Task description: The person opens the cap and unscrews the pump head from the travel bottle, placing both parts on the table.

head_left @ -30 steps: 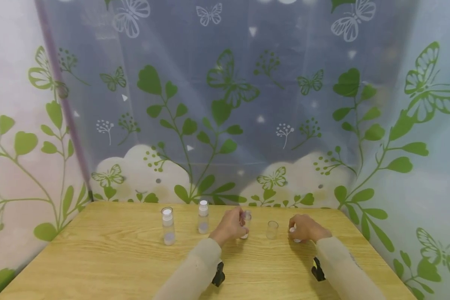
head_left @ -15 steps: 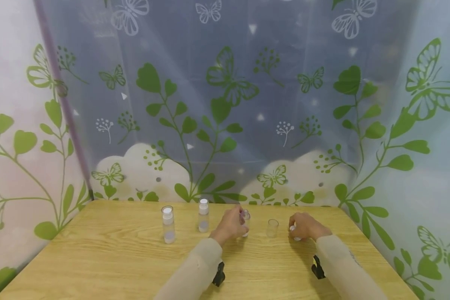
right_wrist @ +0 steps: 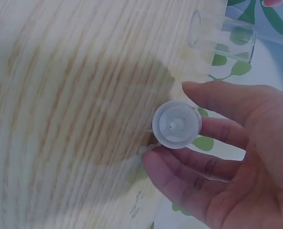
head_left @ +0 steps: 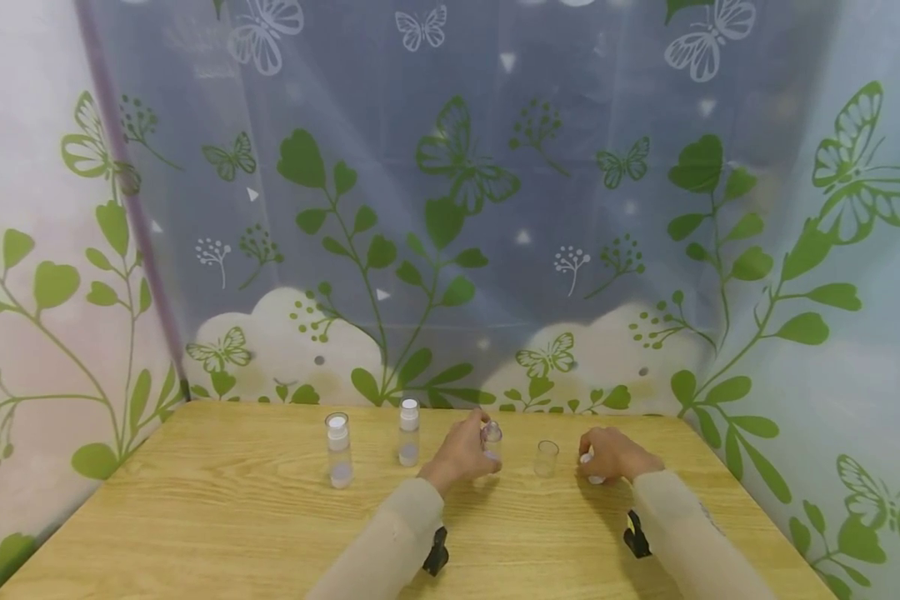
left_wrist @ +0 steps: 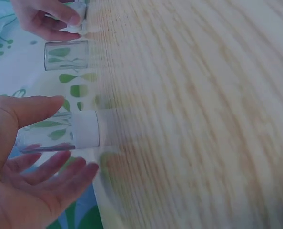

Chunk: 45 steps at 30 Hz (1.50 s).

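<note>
My left hand (head_left: 459,450) is at a clear bottle (head_left: 492,439) standing on the table. In the left wrist view, the thumb is stretched out above the bottle's white base (left_wrist: 86,129) and the fingers are spread beyond it, with gaps between. A clear empty cup-shaped cap (head_left: 546,461) stands between the two hands. My right hand (head_left: 610,454) is around a small white round pump top (right_wrist: 176,125), seen end-on with a nozzle inside its ring. Its loosely bent fingers lie behind and below that piece; the thumb tip appears apart from it.
Two clear bottles with white pump tops stand upright to the left, one bottle (head_left: 339,458) nearer and another bottle (head_left: 408,437) farther back. The wooden table (head_left: 232,517) ends at a printed cloth backdrop (head_left: 450,208) with side panels.
The left thumb and fingers have loosened from the bottle and opened out around it. The right hand has stayed at the white pump top without visible movement.
</note>
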Each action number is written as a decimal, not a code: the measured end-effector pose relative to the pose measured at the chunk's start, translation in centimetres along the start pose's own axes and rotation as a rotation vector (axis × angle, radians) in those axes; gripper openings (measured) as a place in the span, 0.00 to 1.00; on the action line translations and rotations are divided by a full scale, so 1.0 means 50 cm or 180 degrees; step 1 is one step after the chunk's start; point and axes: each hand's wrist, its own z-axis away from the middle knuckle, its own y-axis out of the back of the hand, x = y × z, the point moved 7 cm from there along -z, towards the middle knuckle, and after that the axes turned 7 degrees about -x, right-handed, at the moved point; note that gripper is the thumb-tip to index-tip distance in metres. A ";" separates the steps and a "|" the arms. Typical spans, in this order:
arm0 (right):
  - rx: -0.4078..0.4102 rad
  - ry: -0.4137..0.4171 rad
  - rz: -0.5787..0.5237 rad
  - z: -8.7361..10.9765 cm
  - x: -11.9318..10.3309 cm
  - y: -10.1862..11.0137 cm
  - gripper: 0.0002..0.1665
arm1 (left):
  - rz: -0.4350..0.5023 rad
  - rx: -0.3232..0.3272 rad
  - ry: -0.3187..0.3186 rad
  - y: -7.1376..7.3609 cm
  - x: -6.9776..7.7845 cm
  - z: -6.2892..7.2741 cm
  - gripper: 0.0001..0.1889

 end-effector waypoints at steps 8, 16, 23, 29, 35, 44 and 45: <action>-0.0051 -0.0049 -0.0044 0.010 0.000 0.006 0.20 | -0.0200 0.0037 0.0140 0.012 -0.002 0.008 0.47; -0.0130 -0.0083 0.0024 0.022 -0.005 0.018 0.26 | -0.0352 0.0002 0.0123 0.025 0.001 0.017 0.47; -0.0179 -0.0082 0.0081 0.023 -0.008 0.029 0.27 | -0.0433 -0.0034 0.0119 0.036 0.003 0.025 0.47; -0.0171 -0.0096 0.0058 0.030 -0.011 0.039 0.28 | -0.0559 -0.0040 0.0116 0.045 0.007 0.033 0.49; -0.0128 -0.0005 0.0115 0.046 -0.020 0.047 0.29 | -0.0823 -0.0002 -0.0007 0.053 0.022 0.053 0.48; -0.0084 0.0403 0.0427 0.061 -0.051 0.063 0.27 | -0.1198 0.0183 -0.0461 0.085 0.058 0.111 0.43; -0.0071 0.0488 0.0464 0.063 -0.057 0.065 0.27 | -0.1209 0.0187 -0.0486 0.091 0.060 0.120 0.42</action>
